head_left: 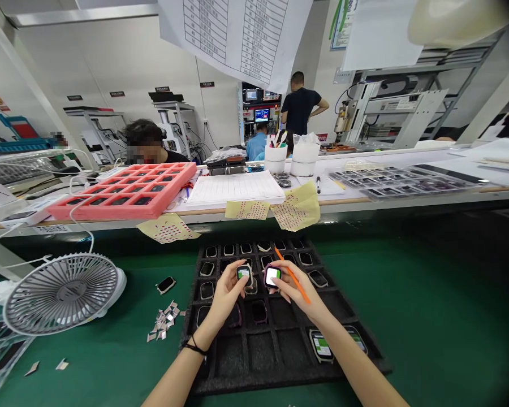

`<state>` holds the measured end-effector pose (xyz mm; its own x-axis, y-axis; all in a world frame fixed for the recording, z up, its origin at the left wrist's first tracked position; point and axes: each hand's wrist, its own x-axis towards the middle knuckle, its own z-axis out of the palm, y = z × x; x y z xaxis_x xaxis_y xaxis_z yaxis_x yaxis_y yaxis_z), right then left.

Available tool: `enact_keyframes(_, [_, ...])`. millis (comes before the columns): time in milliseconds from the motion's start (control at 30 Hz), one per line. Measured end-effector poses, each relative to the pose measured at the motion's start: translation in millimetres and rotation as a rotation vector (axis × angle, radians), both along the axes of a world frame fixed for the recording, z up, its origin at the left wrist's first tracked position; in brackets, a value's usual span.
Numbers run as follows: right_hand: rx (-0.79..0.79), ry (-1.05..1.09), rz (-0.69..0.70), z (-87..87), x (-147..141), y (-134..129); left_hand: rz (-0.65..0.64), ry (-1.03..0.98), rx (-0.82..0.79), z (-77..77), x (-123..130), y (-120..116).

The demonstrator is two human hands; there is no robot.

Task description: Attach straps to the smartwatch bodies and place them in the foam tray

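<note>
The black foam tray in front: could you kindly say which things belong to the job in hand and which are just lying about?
In use: left hand holding a smartwatch; right hand holding another smartwatch and an orange stick; black foam tray.
Lying about: desk fan; small silvery scraps; pink tray on the far bench.

Smartwatch display (244, 274) too small to read, foam tray (261, 351) cells hidden under the left hand (225, 297), hanging chart (233, 34) cut off by the top edge
</note>
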<state>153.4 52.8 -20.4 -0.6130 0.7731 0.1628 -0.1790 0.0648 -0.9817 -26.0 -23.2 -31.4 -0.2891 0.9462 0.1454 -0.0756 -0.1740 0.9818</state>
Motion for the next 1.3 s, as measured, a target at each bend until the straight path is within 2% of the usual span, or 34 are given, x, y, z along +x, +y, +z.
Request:
enact_keyframes(333, [-0.124,0.000,-0.145,8.5,1.7,-2.8,-0.008,0.006,-0.004,-0.7,0.0,0.7])
enact_keyframes(600, [0.042,0.024,0.023,-7.0,2.3,4.4,-0.014,0.003,-0.003,-0.4,-0.2,0.1])
enact_keyframes(700, [0.072,-0.014,0.028,-9.6,2.9,6.0,-0.017,0.000,-0.007,0.9,0.2,-0.4])
enact_keyframes(933, [-0.041,0.030,-0.071,0.2,1.7,2.7,-0.014,0.004,-0.007,0.3,0.1,-0.4])
enact_keyframes(1133, [-0.108,-0.021,-0.170,6.9,2.9,0.0,-0.008,0.022,0.024,-10.7,-2.4,3.5])
enact_keyframes(1300, [-0.151,-0.026,-0.145,7.0,3.7,0.7,-0.010,0.026,0.025,-11.1,-2.1,3.8])
